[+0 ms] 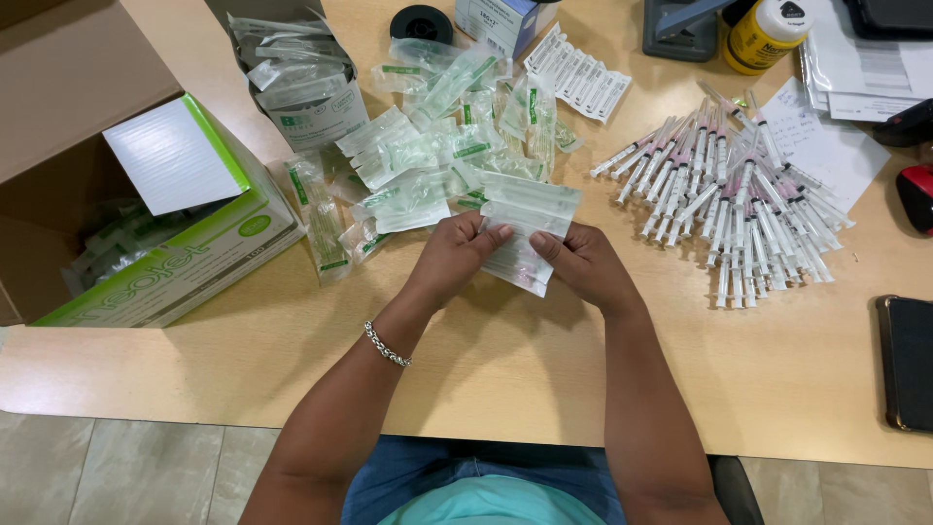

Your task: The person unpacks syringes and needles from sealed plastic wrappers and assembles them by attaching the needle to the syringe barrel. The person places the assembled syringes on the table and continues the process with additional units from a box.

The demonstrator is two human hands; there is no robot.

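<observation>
- Pinching a small stack of sealed syringe packets [525, 238] between them, the left hand [449, 261] and right hand [583, 262] meet just above the middle of the wooden table [505, 369].
- The left hand's thumb and fingers are closed on the stack's left edge; the right hand's thumb and fingers are clamped on its right side.
- The packets are flat, clear plastic over white paper backing, with green print along one end; a thin shape shows inside, too blurred to tell further.
- The stack is tilted, its upper end toward 1 o'clock and its lower corner hanging between the two hands.
- A silver bracelet [387, 344] sits on the left wrist.
- At 12 o'clock from the hands lies a loose heap of wrappers [437, 146], clear with green marks, touching the top of the held stack.
- At 2 to 3 o'clock a pile of unwrapped syringes [729, 204] is spread out, well apart from the hands.
- At 9 to 10 o'clock stands an open green-and-white box [185, 262] inside a cardboard carton [68, 87].
- A yellow bottle [763, 34] stands at the far edge, near 1 o'clock.
- A dark phone [906, 362] lies at the right edge, about 4 o'clock.
</observation>
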